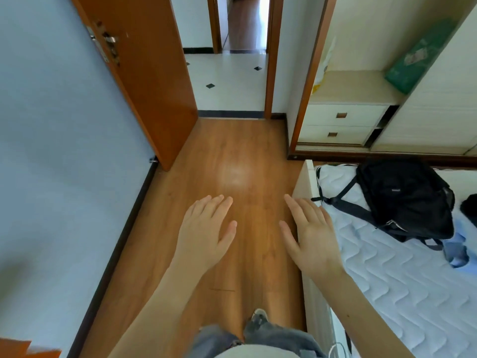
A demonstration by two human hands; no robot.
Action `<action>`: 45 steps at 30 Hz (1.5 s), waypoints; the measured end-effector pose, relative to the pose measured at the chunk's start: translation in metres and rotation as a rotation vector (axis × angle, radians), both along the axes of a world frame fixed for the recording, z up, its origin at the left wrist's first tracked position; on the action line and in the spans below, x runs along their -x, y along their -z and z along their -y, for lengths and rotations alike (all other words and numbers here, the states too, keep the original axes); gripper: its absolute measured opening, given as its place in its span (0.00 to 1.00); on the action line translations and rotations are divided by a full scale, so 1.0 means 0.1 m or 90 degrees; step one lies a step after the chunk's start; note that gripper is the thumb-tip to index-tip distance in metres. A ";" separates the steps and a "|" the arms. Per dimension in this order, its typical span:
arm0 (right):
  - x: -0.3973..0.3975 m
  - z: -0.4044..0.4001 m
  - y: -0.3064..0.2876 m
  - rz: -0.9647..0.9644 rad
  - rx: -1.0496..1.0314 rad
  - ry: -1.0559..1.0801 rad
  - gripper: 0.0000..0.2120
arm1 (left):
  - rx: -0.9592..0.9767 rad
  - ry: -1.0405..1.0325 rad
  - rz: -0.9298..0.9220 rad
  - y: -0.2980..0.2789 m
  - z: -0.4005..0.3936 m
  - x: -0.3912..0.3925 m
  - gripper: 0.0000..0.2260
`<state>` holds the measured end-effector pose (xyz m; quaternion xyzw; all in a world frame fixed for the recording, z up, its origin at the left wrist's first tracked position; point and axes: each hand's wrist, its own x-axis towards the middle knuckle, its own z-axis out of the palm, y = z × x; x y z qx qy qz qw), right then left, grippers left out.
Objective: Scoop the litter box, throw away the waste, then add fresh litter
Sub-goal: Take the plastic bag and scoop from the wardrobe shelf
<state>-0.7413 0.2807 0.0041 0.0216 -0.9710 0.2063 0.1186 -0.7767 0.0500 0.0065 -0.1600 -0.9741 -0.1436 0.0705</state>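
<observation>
floor (232, 151) of orange-brown wood planks fills most of what i see, its boards running away from me toward an open doorway, with pale tiles (227, 81) dotted by dark diamonds beyond the threshold. on my left stands a light blue wall (56, 151) edged by a dark skirting, and an orange wooden door (144, 73) swung back against it, its metal latch plate facing me. on my right lies a bed with a white quilted mattress (402, 275), and a black backpack (405, 200) rests on it, straps trailing toward the bed's near corner. past the bed is a pale wardrobe with two drawers (343, 124) and a green package (418, 58) leaning on the shelf above them. i cannot find the litter box, scoop or litter anywhere in this view, so i cannot tell where it sits or which way its long side runs. my left hand (204, 236) is held out over the floor, palm down, fingers straight and lightly spread, holding nothing. my right hand (312, 239) mirrors it just beside the bed's edge, flat, fingers pointing forward, also holding nothing. below them show grey trousers and one shoe (259, 315).
</observation>
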 end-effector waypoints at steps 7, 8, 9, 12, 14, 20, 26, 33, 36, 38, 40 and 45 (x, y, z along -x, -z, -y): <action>1.05 -0.22 0.17 0.040 0.018 -0.003 0.26 | 0.012 -0.009 0.065 0.17 -0.20 1.00 0.23; 1.19 -0.24 0.21 0.051 0.015 0.002 0.26 | 0.007 -0.006 0.075 0.21 -0.22 1.17 0.23; 1.35 -0.25 0.25 0.059 0.013 0.007 0.26 | 0.005 -0.004 0.079 0.23 -0.23 1.33 0.23; 1.91 -0.27 0.35 0.059 0.020 0.024 0.26 | 0.002 0.010 0.068 0.29 -0.28 1.92 0.23; 2.36 -0.26 0.38 0.048 0.018 0.040 0.25 | -0.006 0.022 0.053 0.32 -0.31 2.39 0.23; 3.69 -0.28 0.28 0.025 0.005 0.110 0.25 | 0.017 0.069 -0.004 0.20 -0.37 3.93 0.23; 4.62 -0.44 0.14 0.014 -0.011 0.174 0.25 | 0.031 0.116 -0.007 -0.02 -0.57 5.23 0.23; 5.35 -0.95 0.22 0.057 0.007 0.252 0.25 | 0.028 0.212 0.052 0.11 -1.23 6.18 0.27; 5.73 -1.30 0.30 0.064 0.014 0.279 0.26 | 0.045 0.242 0.079 0.22 -1.64 6.57 0.26; 6.00 -1.57 0.32 0.077 0.011 0.296 0.26 | 0.052 0.255 0.093 0.26 -1.94 6.85 0.25; 6.28 -1.86 0.30 0.084 0.011 0.308 0.26 | 0.061 0.263 0.091 0.26 -2.25 7.14 0.25; 6.88 -2.60 0.11 0.084 0.022 0.346 0.25 | 0.069 0.289 0.060 0.10 -3.10 7.83 0.25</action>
